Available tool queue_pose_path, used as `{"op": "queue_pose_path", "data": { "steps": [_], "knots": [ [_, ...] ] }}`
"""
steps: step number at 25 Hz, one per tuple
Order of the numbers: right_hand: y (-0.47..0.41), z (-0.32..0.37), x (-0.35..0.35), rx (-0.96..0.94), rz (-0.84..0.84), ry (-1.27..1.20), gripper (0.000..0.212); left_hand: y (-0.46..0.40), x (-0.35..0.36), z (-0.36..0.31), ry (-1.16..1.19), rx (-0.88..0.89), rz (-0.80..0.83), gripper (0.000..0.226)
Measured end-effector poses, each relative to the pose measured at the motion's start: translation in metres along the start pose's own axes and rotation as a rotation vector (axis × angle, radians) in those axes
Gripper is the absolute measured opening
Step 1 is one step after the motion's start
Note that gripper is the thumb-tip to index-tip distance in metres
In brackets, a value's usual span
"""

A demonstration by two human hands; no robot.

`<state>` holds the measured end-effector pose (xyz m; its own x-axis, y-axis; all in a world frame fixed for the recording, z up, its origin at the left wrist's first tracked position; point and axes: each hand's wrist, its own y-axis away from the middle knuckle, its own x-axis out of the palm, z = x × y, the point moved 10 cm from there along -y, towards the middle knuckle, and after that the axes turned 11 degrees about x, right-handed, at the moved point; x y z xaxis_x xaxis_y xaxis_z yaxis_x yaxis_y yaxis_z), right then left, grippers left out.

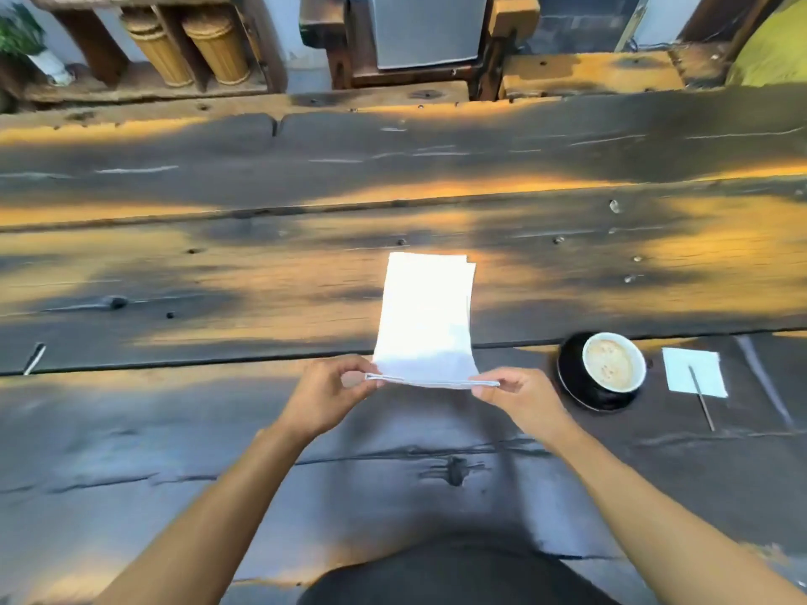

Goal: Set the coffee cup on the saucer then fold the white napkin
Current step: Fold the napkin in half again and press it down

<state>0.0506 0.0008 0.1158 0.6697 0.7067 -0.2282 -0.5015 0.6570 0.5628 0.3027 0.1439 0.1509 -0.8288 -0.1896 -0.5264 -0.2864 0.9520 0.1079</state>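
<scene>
The white napkin [425, 316] lies as a long strip on the dark wooden table [218, 272], its far end flat in sunlight. My left hand [329, 393] pinches its near left corner and my right hand [519, 397] pinches its near right corner, lifting the near edge slightly off the wood. To the right, the white coffee cup [613, 362], full of milky coffee, sits on the black saucer [572, 382].
A small white paper square [694, 371] with a thin stick [701, 397] across it lies right of the saucer. Woven baskets [187, 45], a potted plant [26, 41] and a grey box [430, 28] stand beyond the table's far edge.
</scene>
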Motion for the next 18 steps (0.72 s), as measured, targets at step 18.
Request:
{"op": "queue_pose_path", "data": {
  "steps": [18],
  "knots": [
    [-0.074, -0.064, 0.002, 0.391, -0.156, -0.288, 0.022, -0.041, 0.053, 0.095, 0.383, -0.426, -0.187, 0.027]
  ]
}}
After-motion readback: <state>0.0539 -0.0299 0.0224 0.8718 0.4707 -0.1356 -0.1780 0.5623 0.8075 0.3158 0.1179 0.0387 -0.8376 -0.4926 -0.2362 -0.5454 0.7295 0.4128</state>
